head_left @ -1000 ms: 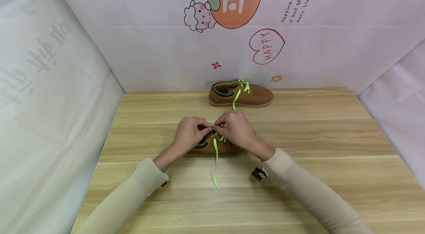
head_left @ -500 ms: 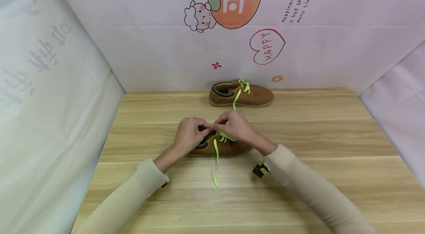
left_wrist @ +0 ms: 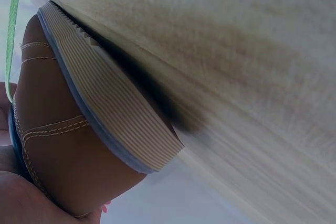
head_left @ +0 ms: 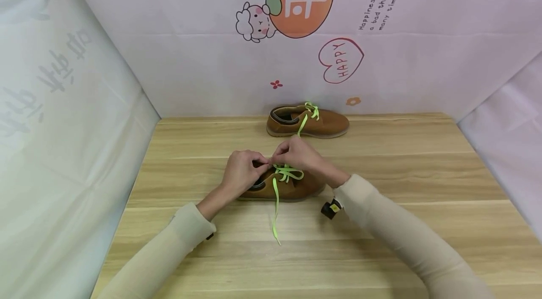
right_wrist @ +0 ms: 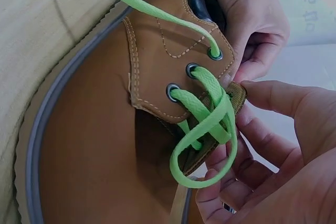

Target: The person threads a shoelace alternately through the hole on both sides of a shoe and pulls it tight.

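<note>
A brown leather shoe (head_left: 296, 190) with bright green laces stands near me, toe to the right. My left hand (head_left: 241, 169) pinches the far lace flap near the opening. Beside it, my right hand (head_left: 298, 153) pinches the flap's edge (right_wrist: 239, 95), thumb in front and fingers behind. A loop of green shoelace (right_wrist: 176, 156) hangs from that flap, close to the right thumb; the lace's end there is hidden. Another loose lace strand (head_left: 276, 209) trails from the near eyelet onto the table. The left wrist view shows mostly the shoe's ribbed sole (left_wrist: 100, 85).
A matching brown shoe (head_left: 334, 122) with green laces stands at the table's back edge. Its loose lace (head_left: 302, 125) hangs toward my right hand. A white printed cloth (head_left: 203, 68) rises behind and beside the wooden table (head_left: 402, 167).
My right hand has shifted slightly up and away, uncovering more of the green lace loop over the shoe. The left hand keeps its place. The back shoe has not moved.
</note>
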Motion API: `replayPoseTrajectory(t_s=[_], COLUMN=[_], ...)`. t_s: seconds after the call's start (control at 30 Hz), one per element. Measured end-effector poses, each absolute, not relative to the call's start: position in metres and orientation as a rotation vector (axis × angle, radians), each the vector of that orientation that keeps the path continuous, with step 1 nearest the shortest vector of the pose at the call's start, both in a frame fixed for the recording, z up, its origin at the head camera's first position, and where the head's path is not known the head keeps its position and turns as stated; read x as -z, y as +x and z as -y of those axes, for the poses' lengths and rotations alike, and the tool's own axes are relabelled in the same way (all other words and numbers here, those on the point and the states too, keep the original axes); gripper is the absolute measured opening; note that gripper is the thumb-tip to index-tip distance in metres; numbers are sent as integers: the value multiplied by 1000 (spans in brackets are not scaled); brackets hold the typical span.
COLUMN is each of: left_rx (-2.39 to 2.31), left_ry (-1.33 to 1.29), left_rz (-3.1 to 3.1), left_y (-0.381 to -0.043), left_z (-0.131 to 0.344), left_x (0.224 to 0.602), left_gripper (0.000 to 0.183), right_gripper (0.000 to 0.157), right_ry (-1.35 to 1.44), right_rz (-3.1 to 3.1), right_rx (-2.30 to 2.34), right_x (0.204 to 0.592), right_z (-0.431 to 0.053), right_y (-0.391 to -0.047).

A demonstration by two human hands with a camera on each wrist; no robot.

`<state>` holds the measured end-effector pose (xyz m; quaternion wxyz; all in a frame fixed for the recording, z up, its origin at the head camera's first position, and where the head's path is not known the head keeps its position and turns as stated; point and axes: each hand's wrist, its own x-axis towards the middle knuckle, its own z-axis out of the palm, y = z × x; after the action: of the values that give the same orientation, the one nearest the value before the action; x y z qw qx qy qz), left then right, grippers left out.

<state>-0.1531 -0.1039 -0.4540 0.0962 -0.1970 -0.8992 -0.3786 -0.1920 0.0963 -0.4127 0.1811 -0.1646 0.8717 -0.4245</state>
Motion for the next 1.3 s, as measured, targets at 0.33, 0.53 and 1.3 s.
replayPoseTrajectory(t_s=[0.33, 0.53, 1.3], left_rx=[1159, 1156, 1119], left_ry=[-580, -572, -597], left_rz=[2669, 2670, 2653], left_y=[-155, -155, -154], left_z=[104, 104, 104], left_x=[455, 456, 457], left_gripper=[4, 6, 7], right_gripper=[19, 18, 17], right_ry=[-387, -248, -122], right_rz=[-2383, -2218, -2130], right_rx=[1418, 1691, 2039], right_x=[401, 386, 344], right_z=[-92, -92, -98], right_y=[-201, -213, -249])
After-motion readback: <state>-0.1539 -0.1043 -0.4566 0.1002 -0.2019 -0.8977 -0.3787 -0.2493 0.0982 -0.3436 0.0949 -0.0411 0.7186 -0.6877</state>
